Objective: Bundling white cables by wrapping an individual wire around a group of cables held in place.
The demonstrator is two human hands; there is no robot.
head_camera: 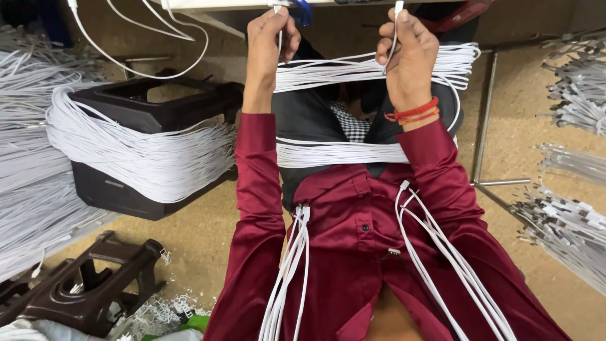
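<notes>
My left hand is raised near the table edge and pinches the end of a thin white cable. My right hand, with a red thread around its wrist, grips another white cable end. A thick bundle of white cables lies across my lap, and a second band crosses lower down. More white cables hang over my left shoulder and right shoulder. I wear a maroon shirt.
A black plastic stool on the left carries a heap of white cables. Another dark stool lies lower left. Cable piles fill the far left and bundles lie on the right. A metal frame leg stands at right.
</notes>
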